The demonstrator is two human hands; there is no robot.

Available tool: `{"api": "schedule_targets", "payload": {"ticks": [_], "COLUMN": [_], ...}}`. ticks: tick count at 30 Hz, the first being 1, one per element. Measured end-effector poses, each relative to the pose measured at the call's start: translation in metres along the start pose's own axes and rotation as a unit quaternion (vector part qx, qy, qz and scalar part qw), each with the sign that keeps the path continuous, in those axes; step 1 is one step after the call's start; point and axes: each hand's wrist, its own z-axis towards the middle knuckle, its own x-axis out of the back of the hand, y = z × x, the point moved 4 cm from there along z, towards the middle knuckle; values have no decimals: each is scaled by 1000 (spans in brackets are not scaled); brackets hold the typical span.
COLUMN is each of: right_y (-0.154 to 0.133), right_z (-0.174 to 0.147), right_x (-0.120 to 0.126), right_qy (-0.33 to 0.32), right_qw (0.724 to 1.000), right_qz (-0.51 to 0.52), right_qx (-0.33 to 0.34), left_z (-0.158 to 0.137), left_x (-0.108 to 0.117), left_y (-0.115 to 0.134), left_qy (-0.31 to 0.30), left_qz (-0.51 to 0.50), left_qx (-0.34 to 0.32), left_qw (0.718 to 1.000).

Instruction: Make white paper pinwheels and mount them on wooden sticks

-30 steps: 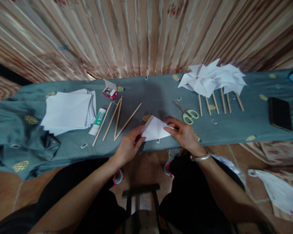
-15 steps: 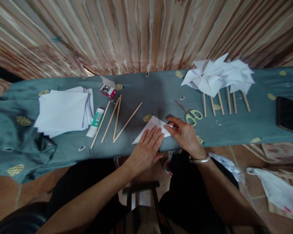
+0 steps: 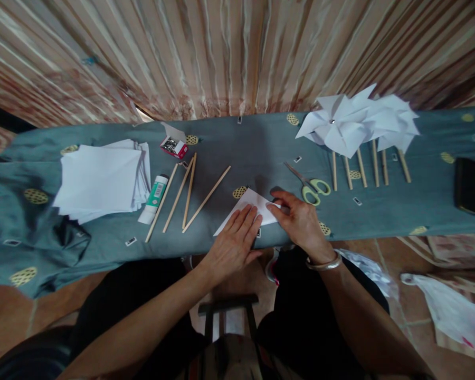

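A white sheet of paper [image 3: 250, 199], folded into a triangle, lies near the front edge of the table. My left hand [image 3: 237, 232] rests flat on it, fingers stretched out over the lower part. At the triangle's right corner, my right hand [image 3: 298, 216] pinches the paper between thumb and forefinger; a silver bangle circles that wrist. Just beyond the right hand are scissors [image 3: 312, 189] with light green handles. To the left of the paper lie several thin wooden sticks [image 3: 206, 199].
A stack of white paper [image 3: 98, 177] sits at the left, beside a glue stick [image 3: 155, 196]. Behind is a small open red box [image 3: 174, 146] of metal pins. Several paper pinwheels [image 3: 342, 126] on sticks lie at the right, with a black phone [image 3: 473, 187] farther right.
My left hand has slid slightly left and down on the folded paper. The right hand keeps its hold at the corner. The view has shifted slightly.
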Motion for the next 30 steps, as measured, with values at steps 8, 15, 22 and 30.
{"api": "schedule_targets", "payload": {"ticks": [8,15,22,30], "right_y": [-1,-5,-15,-9], "right_z": [-1,-5,-15,-37], "right_x": [0,-2,-6,-20], "right_qy": [-3,21,34,57], "right_qw": [1000,995,983,975], "right_qz": [-17,-84,-132,-182], "right_qx": [10,56,123,112], "left_z": [0,2,3,5], "left_x": [-3,-3,-4,-3], "left_y": [-1,0,2,4], "left_qy": [0,-20,-40,-47], "left_qz": [2,30,70,78], "left_qx": [0,0,-5,-6], "left_qw": [1000,999,997,996]}}
